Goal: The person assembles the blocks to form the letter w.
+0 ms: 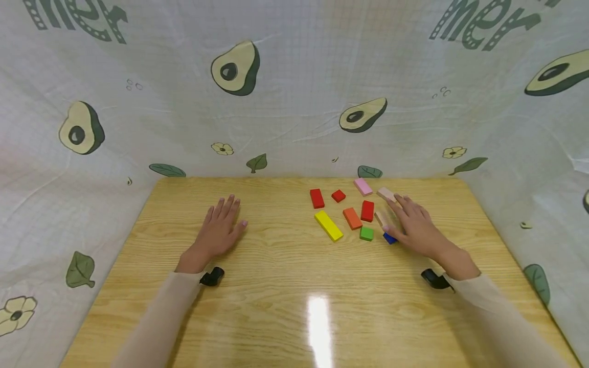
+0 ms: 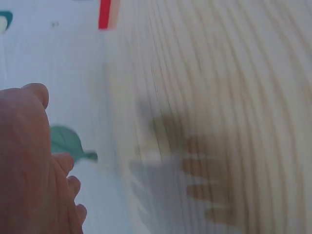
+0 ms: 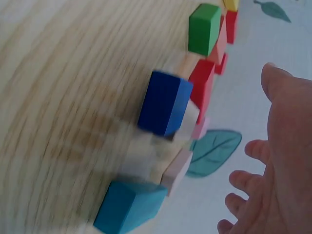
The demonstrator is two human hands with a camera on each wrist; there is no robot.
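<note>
Several coloured wooden blocks lie on the right half of the wooden table (image 1: 276, 266): two red bars (image 1: 316, 198) (image 1: 367, 210), a small red cube (image 1: 338, 196), a pink bar (image 1: 363, 186), an orange bar (image 1: 352, 218), a yellow bar (image 1: 329, 225), a green cube (image 1: 366, 233) and a blue cube (image 1: 389, 238). My right hand (image 1: 409, 220) hovers over the right end of the group with straight, spread fingers, above a pale bar (image 1: 381, 219), and holds nothing. My left hand (image 1: 221, 225) lies flat on bare wood, well left of the blocks. The right wrist view shows the blue cube (image 3: 165, 103), the green cube (image 3: 204, 28) and a light blue block (image 3: 129, 207).
A white cloth printed with avocados and leaves (image 1: 294, 102) walls in the table at the back and both sides. Another pale bar (image 1: 386, 194) lies beyond my right fingertips. A glare patch (image 1: 318, 322) shines near the front edge. Both wrist views are motion-blurred.
</note>
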